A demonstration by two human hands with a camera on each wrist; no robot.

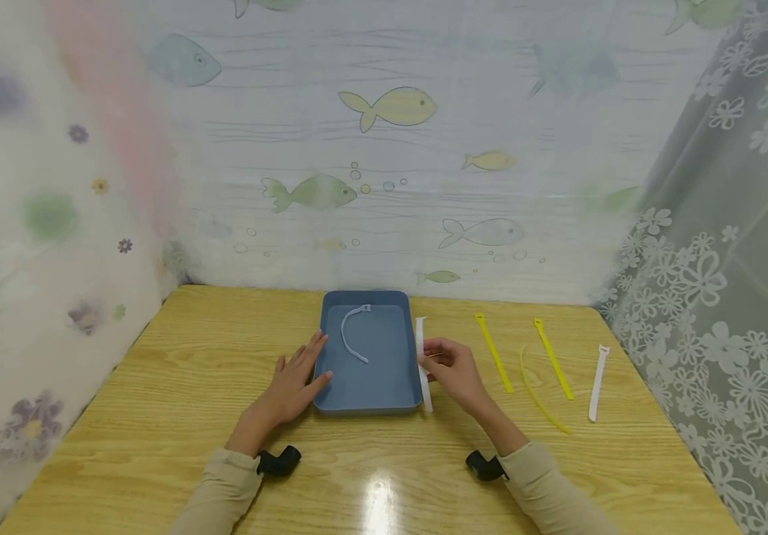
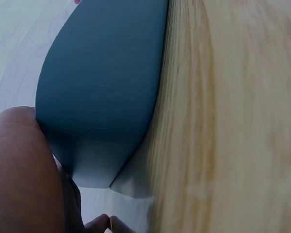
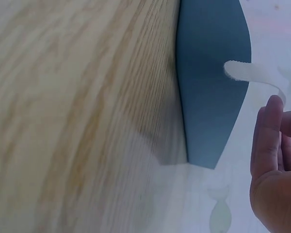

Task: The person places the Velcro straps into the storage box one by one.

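A blue tray [image 1: 384,375] sits mid-table with a curved white tie [image 1: 353,334] lying inside it. My left hand [image 1: 299,375] lies flat on the table with straight fingers, its thumb against the tray's left wall [image 2: 102,97]. My right hand [image 1: 440,360] pinches a white strap [image 1: 422,349] that stands along the tray's right edge. In the right wrist view the white strap [image 3: 247,73] curls over the tray [image 3: 208,107] toward my right hand's fingers [image 3: 269,136]. In the left wrist view my left hand [image 2: 24,179] presses on the tray's corner.
To the right of the tray lie three yellow ties [image 1: 494,353] [image 1: 553,359] [image 1: 539,397] and one more white strap [image 1: 598,383]. Patterned curtains close in the wooden table [image 1: 189,357] at the back, left and right.
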